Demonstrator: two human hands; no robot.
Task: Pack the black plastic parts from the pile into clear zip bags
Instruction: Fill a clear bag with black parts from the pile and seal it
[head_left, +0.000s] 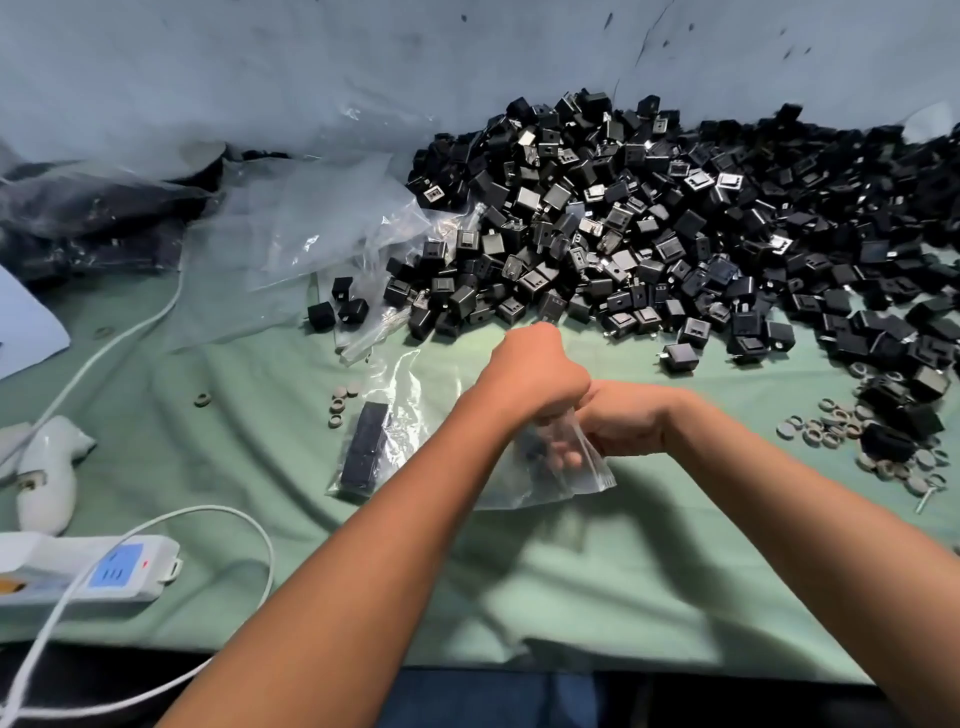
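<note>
Both hands gripped one clear plastic zip bag (550, 467): left hand (535, 371) on top, right hand (623, 415) beside it, near the heap of small black plastic cube parts (649, 218).

On the bench (597, 587) before you, the pile of parts (649, 228) lies behind your hands; a filled zip bag (363, 452) to their left, a power strip (88, 571) farther left.

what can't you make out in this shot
- Contents of the zip bag: head view, blurred, covered by left hand and right hand.
- Pile of black parts: cut off by right edge.
- Power strip: cut off by left edge.
</note>
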